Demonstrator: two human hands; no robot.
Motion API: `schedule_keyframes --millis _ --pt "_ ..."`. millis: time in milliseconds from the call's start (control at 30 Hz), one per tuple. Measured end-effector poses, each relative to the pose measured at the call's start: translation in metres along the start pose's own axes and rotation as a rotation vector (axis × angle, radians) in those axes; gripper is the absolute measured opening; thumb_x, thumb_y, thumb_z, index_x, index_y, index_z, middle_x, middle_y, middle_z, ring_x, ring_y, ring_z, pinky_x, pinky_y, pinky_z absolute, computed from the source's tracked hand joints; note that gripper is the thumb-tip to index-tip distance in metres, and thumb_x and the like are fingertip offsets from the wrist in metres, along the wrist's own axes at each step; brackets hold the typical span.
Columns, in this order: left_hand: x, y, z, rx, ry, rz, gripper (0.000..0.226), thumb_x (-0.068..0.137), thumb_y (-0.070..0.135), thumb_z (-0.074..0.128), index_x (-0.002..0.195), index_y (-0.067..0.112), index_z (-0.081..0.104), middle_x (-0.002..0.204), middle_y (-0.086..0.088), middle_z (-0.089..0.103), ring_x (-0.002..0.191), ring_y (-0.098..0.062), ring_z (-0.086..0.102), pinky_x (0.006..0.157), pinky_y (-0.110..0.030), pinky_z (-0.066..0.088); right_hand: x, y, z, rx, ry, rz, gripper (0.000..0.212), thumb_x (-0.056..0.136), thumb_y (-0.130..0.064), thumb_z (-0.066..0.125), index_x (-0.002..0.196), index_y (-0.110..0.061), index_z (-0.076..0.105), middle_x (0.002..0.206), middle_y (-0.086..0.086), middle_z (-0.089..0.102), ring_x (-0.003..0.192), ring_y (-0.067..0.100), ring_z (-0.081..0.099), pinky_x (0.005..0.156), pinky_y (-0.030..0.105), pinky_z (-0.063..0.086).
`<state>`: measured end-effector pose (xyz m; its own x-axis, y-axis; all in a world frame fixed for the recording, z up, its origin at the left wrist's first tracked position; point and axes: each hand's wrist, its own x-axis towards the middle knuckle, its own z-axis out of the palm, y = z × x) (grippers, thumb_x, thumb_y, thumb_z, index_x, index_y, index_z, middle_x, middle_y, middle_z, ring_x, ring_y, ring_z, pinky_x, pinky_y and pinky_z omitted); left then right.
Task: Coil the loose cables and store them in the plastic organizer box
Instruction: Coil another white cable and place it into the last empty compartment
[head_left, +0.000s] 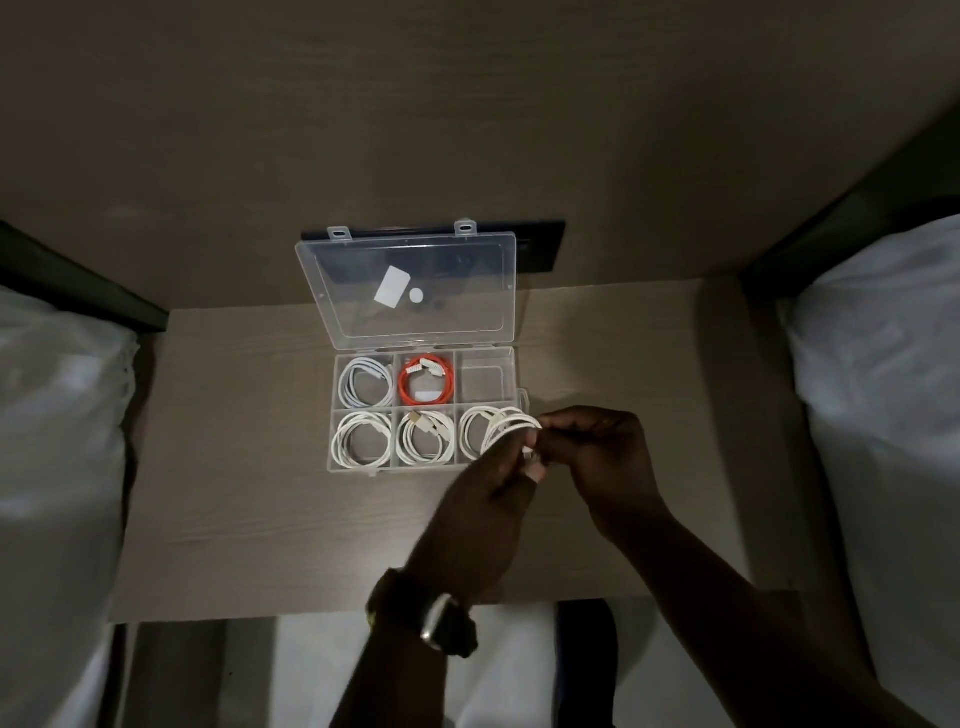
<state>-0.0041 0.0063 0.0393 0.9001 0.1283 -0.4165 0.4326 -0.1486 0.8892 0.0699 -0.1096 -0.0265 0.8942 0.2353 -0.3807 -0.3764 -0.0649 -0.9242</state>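
Both hands pinch one coiled white cable (506, 428): the left hand (488, 499) grips the loops so they do not spring open, and the right hand (602, 457) holds the end. The coil hangs over the clear plastic organizer box (511, 384), at its right front compartment, near the back edge of the wooden table (249, 509).

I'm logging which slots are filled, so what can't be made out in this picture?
- Head view: front right compartment, partly covered by both hands and the held white cable coil.
- That coil's connector: hidden by fingers.
- Dark wall panel: behind the open lid, too dim.
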Motion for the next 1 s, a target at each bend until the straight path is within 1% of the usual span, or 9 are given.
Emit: schedule_keyframes --millis 133,200,367,433,500,567,733,900,1000 --pt "-0.012 0.007 -0.040 -0.684 -0.106 -0.199 0.032 0.089 -0.004 0.049 0.117 0.000 0.064 0.124 -0.013 0.069 0.120 -0.022 0.061 0.105 -0.029 0.045 0.014 -0.008 0.003 -0.089 0.050 -0.024 0.012 0.067 0.000 0.083 0.071 -0.011 0.078 0.063 0.000 0.075 0.055 0.011 0.066 0.054 0.021 0.051" --pt "-0.018 0.002 -0.057 -0.730 -0.098 -0.164 0.037 0.087 0.002 0.054 0.123 -0.004 0.060 0.126 -0.017 0.066 0.120 -0.028 0.061 0.104 -0.032 0.045 0.033 -0.013 -0.009 -0.036 0.148 -0.020 0.012 0.067 0.001 0.084 0.068 -0.007 0.075 0.056 0.000 0.072 0.048 0.011 0.062 0.050 0.023 0.050" --pt "0.012 -0.020 -0.054 -0.422 0.360 -0.102 0.027 0.086 -0.003 0.062 0.110 0.008 0.070 0.093 -0.006 0.077 0.081 -0.023 0.068 0.068 -0.026 0.057 0.068 -0.021 0.015 -0.400 0.082 -0.057 0.013 0.063 -0.013 0.087 0.072 -0.015 0.078 0.061 0.000 0.073 0.053 0.013 0.067 0.061 0.027 0.054" --pt "0.039 -0.032 -0.052 -0.256 0.452 -0.037 0.036 0.082 0.004 0.070 0.113 0.025 0.070 0.099 -0.007 0.076 0.085 -0.026 0.069 0.069 -0.037 0.058 0.080 -0.024 0.032 -0.585 0.041 -0.143 0.014 0.064 -0.019 0.086 0.076 -0.020 0.079 0.071 -0.003 0.077 0.059 0.004 0.067 0.066 0.020 0.053" --pt "0.068 -0.044 -0.052 -0.065 0.443 0.027 0.047 0.079 0.012 0.075 0.121 0.032 0.065 0.111 -0.012 0.070 0.100 -0.032 0.066 0.085 -0.047 0.056 0.094 -0.028 0.042 -0.704 -0.001 -0.224 0.013 0.067 -0.019 0.084 0.079 -0.020 0.080 0.078 -0.002 0.079 0.064 0.003 0.067 0.069 0.018 0.051" --pt "0.093 -0.056 -0.050 0.117 0.422 0.067 0.056 0.078 0.009 0.075 0.130 0.023 0.059 0.115 -0.014 0.065 0.106 -0.030 0.063 0.091 -0.050 0.052 0.103 -0.029 0.048 -0.777 -0.038 -0.231 0.011 0.069 -0.017 0.082 0.079 -0.020 0.080 0.081 -0.001 0.079 0.068 0.006 0.066 0.070 0.018 0.048" --pt "0.116 -0.078 -0.045 0.208 0.453 0.164 0.042 0.080 -0.002 0.066 0.121 0.011 0.066 0.098 -0.019 0.065 0.096 -0.037 0.064 0.087 -0.049 0.052 0.115 -0.027 0.045 -0.911 -0.089 -0.241 0.008 0.071 -0.020 0.081 0.079 -0.021 0.080 0.080 0.000 0.078 0.075 0.010 0.069 0.072 0.020 0.044" --pt "0.120 -0.080 -0.048 0.312 0.510 0.258 0.033 0.078 -0.003 0.068 0.102 0.020 0.068 0.090 -0.002 0.067 0.085 -0.022 0.063 0.076 -0.036 0.053 0.115 -0.019 0.038 -0.904 -0.073 -0.214 0.013 0.072 -0.023 0.081 0.083 -0.019 0.079 0.083 0.002 0.078 0.080 0.015 0.071 0.077 0.023 0.048" --pt "0.125 -0.078 -0.050 0.466 0.512 0.304 0.033 0.079 0.005 0.065 0.108 0.021 0.065 0.094 -0.004 0.068 0.089 -0.024 0.063 0.076 -0.031 0.049 0.113 -0.015 0.039 -0.928 -0.063 -0.275 0.011 0.074 -0.022 0.079 0.084 -0.018 0.079 0.086 0.003 0.078 0.083 0.016 0.071 0.077 0.024 0.047"
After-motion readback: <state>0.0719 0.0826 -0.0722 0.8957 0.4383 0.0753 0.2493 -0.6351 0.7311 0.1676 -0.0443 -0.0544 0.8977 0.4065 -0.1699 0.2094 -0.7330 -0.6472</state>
